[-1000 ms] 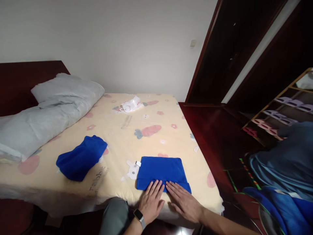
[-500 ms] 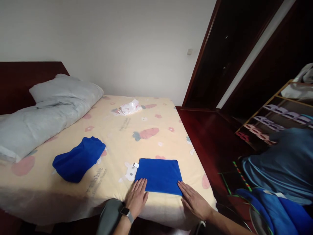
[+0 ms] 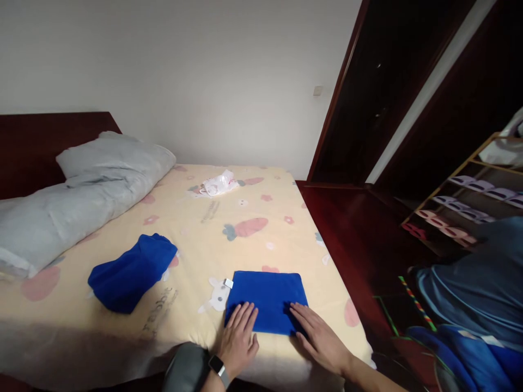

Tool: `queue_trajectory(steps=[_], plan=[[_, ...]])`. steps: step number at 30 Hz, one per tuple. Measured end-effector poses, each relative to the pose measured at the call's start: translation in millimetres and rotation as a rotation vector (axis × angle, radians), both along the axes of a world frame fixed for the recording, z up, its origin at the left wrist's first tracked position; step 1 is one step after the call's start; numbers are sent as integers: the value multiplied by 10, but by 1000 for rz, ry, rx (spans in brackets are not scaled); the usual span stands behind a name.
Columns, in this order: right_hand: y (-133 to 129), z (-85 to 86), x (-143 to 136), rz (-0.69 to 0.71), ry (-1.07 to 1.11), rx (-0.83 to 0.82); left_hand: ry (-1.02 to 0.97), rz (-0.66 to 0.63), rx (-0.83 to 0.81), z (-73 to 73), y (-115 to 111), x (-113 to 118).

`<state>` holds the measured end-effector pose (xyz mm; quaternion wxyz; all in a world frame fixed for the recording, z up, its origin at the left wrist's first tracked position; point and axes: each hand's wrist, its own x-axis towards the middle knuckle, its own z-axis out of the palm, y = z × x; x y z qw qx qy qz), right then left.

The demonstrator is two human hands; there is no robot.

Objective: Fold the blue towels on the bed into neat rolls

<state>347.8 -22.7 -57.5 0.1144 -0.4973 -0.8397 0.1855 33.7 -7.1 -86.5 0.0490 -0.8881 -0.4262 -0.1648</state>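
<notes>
While both hands lie flat with fingers spread, holding nothing, the left hand (image 3: 239, 343) and right hand (image 3: 321, 340) press the folded blue towel (image 3: 267, 296) on the bed (image 3: 245, 239).

A blue cloth (image 3: 267, 298) lies folded into a flat, neat rectangle near the front edge of the bed, its surface smooth and its corners square. A small white tag (image 3: 229, 283) sticks out at its far left corner. Both of the person's palms press flat on its near edge, fingers spread. It looks like soft fleece, a deep, even blue all over.
</notes>
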Motion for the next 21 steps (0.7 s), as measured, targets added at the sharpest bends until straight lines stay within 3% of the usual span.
queue_trajectory(steps=[4,9,16,21], plan=[[113,152,-399,140,83,-107,-20,-83,-27,-14,19,254],[202,131,-670,207,74,-195,-12,-50,-74,-92,99,188],[166,-130,-161,87,-7,-146,-50,36,-181,-132,158,26],[112,-162,159,7,-49,-119,-94,85,-213,-192,152,34]])
